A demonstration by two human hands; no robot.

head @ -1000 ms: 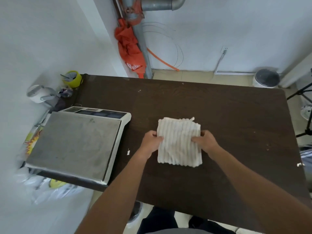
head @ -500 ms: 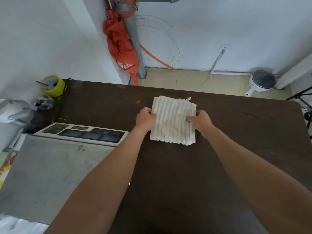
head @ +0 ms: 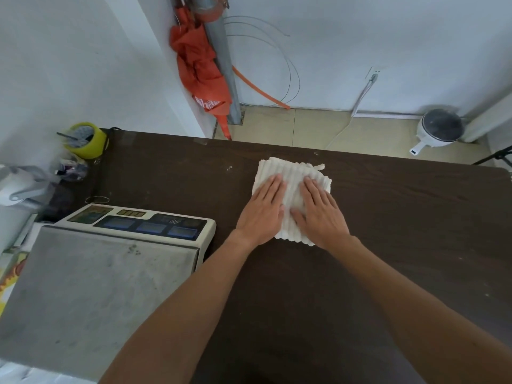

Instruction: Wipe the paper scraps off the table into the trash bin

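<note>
A folded white ribbed cloth [head: 292,176] lies near the far edge of the dark brown table [head: 401,231]. My left hand [head: 261,210] lies flat on the cloth's left half with straight fingers. My right hand [head: 321,213] presses flat on its right half. Tiny paper scraps [head: 229,168] sit on the table left of the cloth, and another scrap [head: 315,153] lies by the far edge. A white bin with a dark lid [head: 440,128] stands on the floor beyond the table's far right.
A weighing scale with a steel platter [head: 91,286] fills the table's left side. A yellow tape roll [head: 86,139] and clutter sit at the far left corner. An orange cloth [head: 199,67] hangs on a pipe by the wall. A tripod leg [head: 496,156] shows at right.
Both hands pushed the cloth away toward the far edge, then let go of its sides and now lie flat on top of it. The camera leaned forward.
</note>
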